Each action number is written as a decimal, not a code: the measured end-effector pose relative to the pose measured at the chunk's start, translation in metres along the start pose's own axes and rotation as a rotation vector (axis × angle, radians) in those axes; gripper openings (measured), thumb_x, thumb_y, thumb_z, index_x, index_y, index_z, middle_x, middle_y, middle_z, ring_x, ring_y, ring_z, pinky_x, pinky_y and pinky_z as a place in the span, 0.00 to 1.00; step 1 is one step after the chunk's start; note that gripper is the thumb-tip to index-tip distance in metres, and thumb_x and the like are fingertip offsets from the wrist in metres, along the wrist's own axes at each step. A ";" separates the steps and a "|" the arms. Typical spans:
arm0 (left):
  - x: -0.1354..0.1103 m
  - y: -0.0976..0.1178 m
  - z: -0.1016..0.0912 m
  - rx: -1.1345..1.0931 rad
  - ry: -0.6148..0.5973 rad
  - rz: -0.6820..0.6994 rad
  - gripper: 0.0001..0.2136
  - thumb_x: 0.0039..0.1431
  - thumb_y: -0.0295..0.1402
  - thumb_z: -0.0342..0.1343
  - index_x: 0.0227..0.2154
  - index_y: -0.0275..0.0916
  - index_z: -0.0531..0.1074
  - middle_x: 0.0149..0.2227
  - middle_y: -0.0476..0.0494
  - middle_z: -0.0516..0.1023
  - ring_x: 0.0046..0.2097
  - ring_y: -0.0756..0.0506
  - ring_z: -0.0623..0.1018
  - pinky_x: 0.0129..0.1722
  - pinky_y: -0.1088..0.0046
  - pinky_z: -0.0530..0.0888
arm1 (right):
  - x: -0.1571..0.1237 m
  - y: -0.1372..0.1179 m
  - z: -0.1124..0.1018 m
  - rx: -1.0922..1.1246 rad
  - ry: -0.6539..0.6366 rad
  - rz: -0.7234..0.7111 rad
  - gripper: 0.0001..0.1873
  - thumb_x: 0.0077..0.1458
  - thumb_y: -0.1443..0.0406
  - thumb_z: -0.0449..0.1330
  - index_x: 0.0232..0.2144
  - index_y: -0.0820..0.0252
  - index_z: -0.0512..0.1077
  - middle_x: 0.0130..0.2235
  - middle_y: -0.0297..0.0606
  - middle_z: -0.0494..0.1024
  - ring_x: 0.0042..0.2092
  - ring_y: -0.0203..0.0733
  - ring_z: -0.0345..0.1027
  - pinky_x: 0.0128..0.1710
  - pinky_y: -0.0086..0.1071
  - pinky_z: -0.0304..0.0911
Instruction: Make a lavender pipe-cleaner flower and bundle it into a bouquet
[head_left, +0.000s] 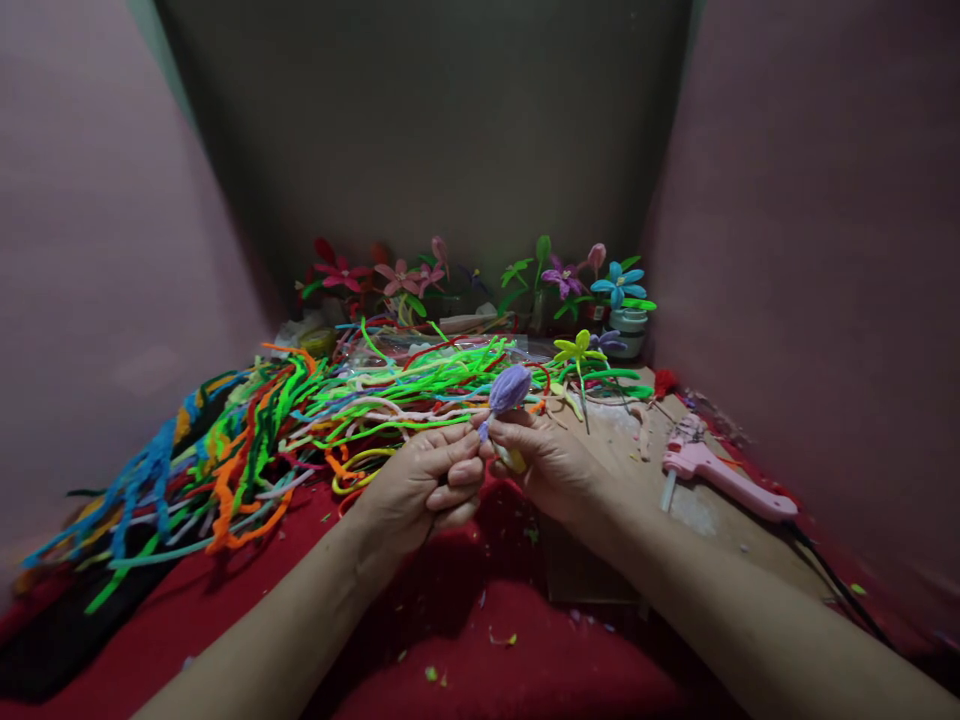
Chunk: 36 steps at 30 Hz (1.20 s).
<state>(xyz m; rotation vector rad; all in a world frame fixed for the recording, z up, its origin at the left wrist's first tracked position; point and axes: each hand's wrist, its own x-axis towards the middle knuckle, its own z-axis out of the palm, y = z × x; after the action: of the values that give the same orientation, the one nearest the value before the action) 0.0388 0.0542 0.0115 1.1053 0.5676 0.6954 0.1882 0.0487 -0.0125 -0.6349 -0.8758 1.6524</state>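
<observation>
A purple pipe-cleaner flower bud (511,388) stands upright between my two hands, over the red cloth. My left hand (435,475) is closed, its thumb and forefinger pinching the bud's lower end. From the other side my right hand (551,460) grips the same base just under the bud, fingers pressed together. A small yellowish piece (514,459) shows beneath my right fingers; what it belongs to is hidden. Just beyond my hands lies a heap of loose pipe cleaners (442,375), mostly bright green. A yellow pipe-cleaner flower (580,347) on a stem rests behind my right hand.
A pink glue gun (724,478) with a black cord lies on a cardboard sheet (757,545) at the right. Finished flowers, among them a blue one (617,285), stand in jars along the back. More pipe cleaners (225,460) spread left. Scraps dot the red cloth (487,660).
</observation>
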 end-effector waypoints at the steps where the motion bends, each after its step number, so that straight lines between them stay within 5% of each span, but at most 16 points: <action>1: 0.000 0.000 0.001 0.090 0.041 0.026 0.09 0.58 0.38 0.52 0.29 0.37 0.68 0.16 0.59 0.57 0.13 0.59 0.48 0.11 0.84 0.53 | 0.000 0.001 0.000 -0.002 0.020 -0.018 0.09 0.42 0.66 0.66 0.31 0.58 0.76 0.28 0.31 0.75 0.29 0.31 0.64 0.25 0.25 0.51; 6: -0.001 -0.007 0.004 0.918 0.380 0.475 0.11 0.56 0.39 0.53 0.37 0.38 0.72 0.27 0.48 0.74 0.25 0.50 0.72 0.25 0.76 0.68 | -0.002 0.004 0.003 -0.029 0.078 -0.140 0.07 0.40 0.67 0.66 0.27 0.58 0.76 0.27 0.30 0.74 0.26 0.31 0.59 0.26 0.28 0.50; 10: 0.000 -0.018 -0.002 1.310 0.451 0.689 0.08 0.57 0.32 0.49 0.34 0.39 0.72 0.29 0.45 0.76 0.30 0.48 0.74 0.32 0.74 0.68 | -0.005 0.003 0.011 -0.112 0.125 -0.187 0.06 0.39 0.66 0.67 0.25 0.58 0.76 0.26 0.30 0.75 0.26 0.32 0.60 0.30 0.29 0.55; 13: -0.001 -0.017 0.000 1.230 0.464 0.642 0.08 0.58 0.31 0.47 0.27 0.39 0.70 0.23 0.49 0.71 0.26 0.50 0.69 0.29 0.76 0.65 | -0.008 0.001 0.016 -0.156 0.090 -0.236 0.04 0.43 0.65 0.65 0.27 0.56 0.77 0.29 0.32 0.77 0.34 0.36 0.66 0.41 0.33 0.58; 17: -0.004 -0.006 0.009 0.808 0.447 0.443 0.11 0.57 0.34 0.50 0.21 0.37 0.65 0.18 0.54 0.60 0.21 0.54 0.60 0.22 0.79 0.59 | -0.009 0.000 0.017 -0.205 -0.003 -0.254 0.06 0.46 0.65 0.63 0.31 0.56 0.77 0.33 0.32 0.77 0.37 0.37 0.66 0.43 0.33 0.58; 22: -0.004 0.000 0.012 0.257 0.268 0.181 0.11 0.56 0.36 0.53 0.22 0.37 0.63 0.15 0.58 0.55 0.15 0.58 0.52 0.15 0.82 0.50 | -0.006 0.002 0.011 -0.197 0.004 -0.247 0.05 0.48 0.65 0.62 0.30 0.56 0.77 0.30 0.31 0.76 0.31 0.33 0.63 0.33 0.29 0.56; 28: -0.002 -0.002 0.007 -0.075 0.060 0.070 0.08 0.58 0.35 0.52 0.26 0.36 0.67 0.14 0.60 0.54 0.13 0.59 0.44 0.10 0.84 0.51 | -0.004 0.004 0.007 -0.061 -0.075 -0.102 0.10 0.47 0.64 0.63 0.35 0.55 0.77 0.28 0.31 0.74 0.29 0.31 0.62 0.25 0.26 0.50; 32: -0.003 0.000 0.007 0.016 0.017 0.045 0.10 0.58 0.37 0.50 0.28 0.36 0.67 0.15 0.60 0.52 0.13 0.59 0.44 0.10 0.83 0.50 | -0.005 0.003 0.009 -0.066 -0.041 -0.143 0.07 0.46 0.65 0.64 0.31 0.57 0.77 0.26 0.30 0.73 0.27 0.30 0.60 0.25 0.26 0.49; 36: -0.005 -0.007 0.009 0.752 0.331 0.370 0.10 0.60 0.37 0.48 0.27 0.37 0.67 0.19 0.53 0.65 0.18 0.55 0.64 0.17 0.80 0.61 | -0.006 0.005 0.007 -0.144 0.068 -0.184 0.07 0.45 0.65 0.64 0.31 0.57 0.77 0.31 0.33 0.75 0.31 0.32 0.61 0.25 0.26 0.49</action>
<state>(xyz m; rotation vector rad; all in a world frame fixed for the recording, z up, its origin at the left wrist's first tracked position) 0.0434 0.0429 0.0083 1.8410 0.9641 1.0352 0.1814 0.0407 -0.0124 -0.6843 -0.9800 1.4049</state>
